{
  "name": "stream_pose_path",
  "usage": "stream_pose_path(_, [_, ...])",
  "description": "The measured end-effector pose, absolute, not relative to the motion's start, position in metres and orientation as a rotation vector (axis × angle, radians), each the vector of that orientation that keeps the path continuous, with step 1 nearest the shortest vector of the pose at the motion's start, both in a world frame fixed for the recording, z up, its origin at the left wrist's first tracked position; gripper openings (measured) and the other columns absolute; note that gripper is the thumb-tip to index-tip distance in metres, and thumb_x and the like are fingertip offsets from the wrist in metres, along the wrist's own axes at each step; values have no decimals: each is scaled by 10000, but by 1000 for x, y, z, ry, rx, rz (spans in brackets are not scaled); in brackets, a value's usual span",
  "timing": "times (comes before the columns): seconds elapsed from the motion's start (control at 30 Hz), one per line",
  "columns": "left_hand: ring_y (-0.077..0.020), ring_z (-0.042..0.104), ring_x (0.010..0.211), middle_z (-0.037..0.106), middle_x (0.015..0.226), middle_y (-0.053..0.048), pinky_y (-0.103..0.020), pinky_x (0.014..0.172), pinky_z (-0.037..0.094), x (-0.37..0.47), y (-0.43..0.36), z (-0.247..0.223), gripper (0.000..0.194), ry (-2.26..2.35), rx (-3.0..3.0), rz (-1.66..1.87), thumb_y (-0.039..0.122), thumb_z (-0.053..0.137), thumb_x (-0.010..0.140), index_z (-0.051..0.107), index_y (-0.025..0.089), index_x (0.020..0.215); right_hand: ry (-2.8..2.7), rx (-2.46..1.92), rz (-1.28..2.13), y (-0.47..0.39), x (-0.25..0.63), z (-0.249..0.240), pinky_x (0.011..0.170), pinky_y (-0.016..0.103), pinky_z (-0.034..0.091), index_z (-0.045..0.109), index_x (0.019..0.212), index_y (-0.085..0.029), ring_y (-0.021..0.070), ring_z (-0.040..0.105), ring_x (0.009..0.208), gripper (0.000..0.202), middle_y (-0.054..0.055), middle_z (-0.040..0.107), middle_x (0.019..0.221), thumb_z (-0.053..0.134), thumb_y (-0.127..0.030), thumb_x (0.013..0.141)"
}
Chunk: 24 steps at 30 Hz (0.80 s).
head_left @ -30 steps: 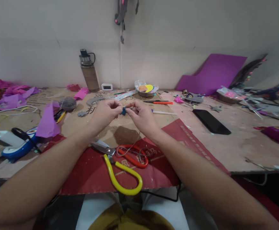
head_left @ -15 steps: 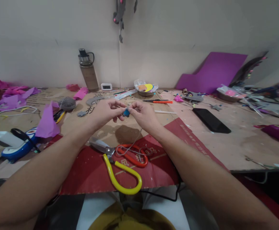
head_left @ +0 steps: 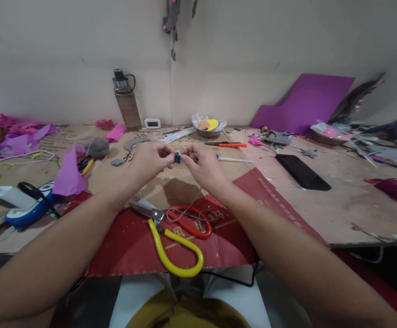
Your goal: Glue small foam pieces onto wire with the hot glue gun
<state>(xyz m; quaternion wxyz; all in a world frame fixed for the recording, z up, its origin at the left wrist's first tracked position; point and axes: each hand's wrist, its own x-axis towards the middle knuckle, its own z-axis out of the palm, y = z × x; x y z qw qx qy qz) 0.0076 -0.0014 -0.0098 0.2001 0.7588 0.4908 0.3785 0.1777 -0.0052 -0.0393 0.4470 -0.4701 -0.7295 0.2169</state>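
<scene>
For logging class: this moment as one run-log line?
left hand: pinches small blue piece | right hand: at same piece | grey string: over red and yellow handled metal scissors

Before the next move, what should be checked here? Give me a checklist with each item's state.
1. Blue piece steadied at the left hand's fingertips: ok.
2. Right hand close beside the piece: ok.
3. What the right fingertips pinch, thread or something finer: cannot tell, too small.
4. Thread clear of the scissors: not ok; it trails down and lies in loops across their red handle.
5. Scissors lying clear of both hands: ok; they rest on the red cardboard, below the hands in view.
6. Phone away from the hands: ok; off to the right.
</scene>
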Motion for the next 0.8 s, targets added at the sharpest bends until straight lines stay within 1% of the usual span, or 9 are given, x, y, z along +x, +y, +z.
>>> stream_pose_path(0.13, [-111, 581, 502, 681, 609, -34, -202, 456, 419, 6, 3, -12, 107, 1295, 1862, 1170, 246, 619, 751, 671, 154, 760, -1798, -1109, 520, -6, 176, -41, 567, 253, 303, 555, 803, -193, 104, 414, 556, 126, -49, 476, 609, 518, -292, 872])
stream_pose_path(0.3, [-114, 600, 528, 684, 639, -50, -204, 459, 416, 2, 11, -16, 146, 1248, 1673, 1293, 285, 644, 760, 663, 142, 787, -1867, -1035, 557, -5, 174, -46, 618, 253, 334, 580, 793, -184, 113, 459, 627, 172, -29, 527, 666, 501, -300, 893])
stream_pose_path(0.4, [-114, 623, 567, 666, 657, -39, -191, 452, 399, -7, 22, -19, 135, 1249, 1540, 1421, 271, 656, 747, 641, 141, 782, -1925, -949, 601, -9, 175, -45, 690, 257, 387, 609, 812, -178, 129, 531, 717, 187, -5, 595, 734, 493, -292, 903])
stream_pose_path(0.47, [-105, 614, 556, 638, 636, -17, -183, 442, 386, -15, 31, -21, 117, 1254, 1419, 1509, 255, 658, 741, 623, 150, 778, -1948, -912, 637, -14, 176, -41, 734, 264, 413, 633, 844, -176, 139, 572, 773, 189, 12, 645, 798, 489, -282, 907])
stream_pose_path(0.6, [-77, 587, 542, 587, 627, 20, -167, 415, 352, -32, 46, -23, 48, 1236, 1189, 1695, 177, 641, 743, 597, 170, 762, -2019, -785, 677, -28, 180, -27, 774, 272, 442, 668, 894, -185, 145, 608, 828, 225, 26, 689, 871, 486, -314, 925])
stream_pose_path(0.7, [-76, 587, 562, 585, 624, 28, -171, 421, 360, -41, 53, -22, 72, 1215, 1009, 1756, 140, 614, 771, 570, 190, 745, -2132, -636, 799, -38, 186, -15, 784, 259, 457, 694, 927, -203, 138, 627, 849, 252, 21, 706, 907, 503, -366, 928])
stream_pose_path(0.8, [-92, 618, 618, 624, 650, 25, -193, 461, 407, -47, 57, -21, 104, 1169, 853, 1778, 145, 608, 798, 554, 205, 731, -2260, -550, 1001, -45, 195, -3, 769, 249, 474, 717, 943, -204, 136, 642, 838, 235, 18, 721, 908, 569, -380, 893])
